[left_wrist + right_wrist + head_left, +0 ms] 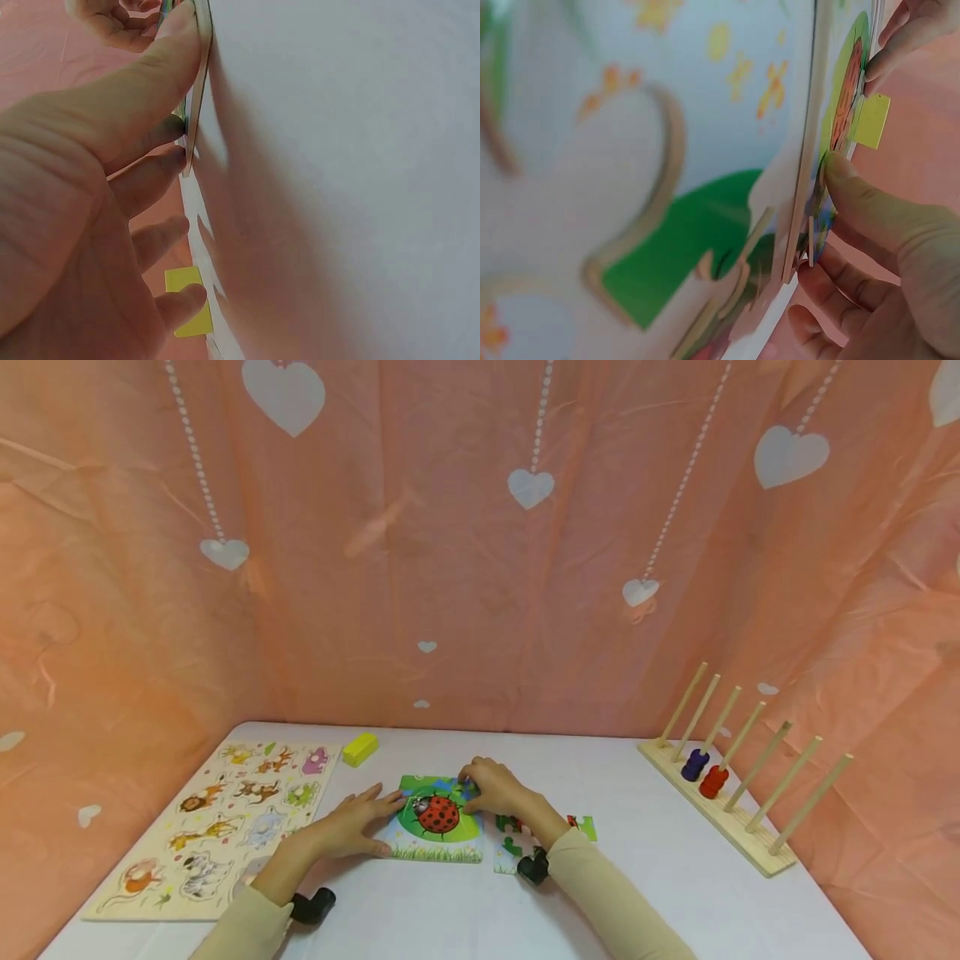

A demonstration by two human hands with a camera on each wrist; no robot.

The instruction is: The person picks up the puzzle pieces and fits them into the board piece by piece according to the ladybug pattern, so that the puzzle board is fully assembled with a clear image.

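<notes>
A ladybug jigsaw puzzle (437, 816) lies on the white table, its red ladybug on a green leaf. My left hand (347, 828) touches its left side, with thumb and fingers spread along the edge; in the left wrist view the left hand (97, 172) has its thumb against the board's rim. At the far right corner, my right hand (497, 792) pinches a puzzle piece (811, 240) that stands slightly tilted, mostly hidden by the fingers. Beneath the right forearm lies a second puzzle (507, 858) with gaps, partly covered by the wrist.
A wooden animal peg board (168, 827) lies at the left. Behind it is a yellow block (361, 749). At the right stands a wooden rack (720, 810) of upright pegs with purple rings (695, 765) and red rings (713, 782). A loose piece (587, 827) lies right of the forearm.
</notes>
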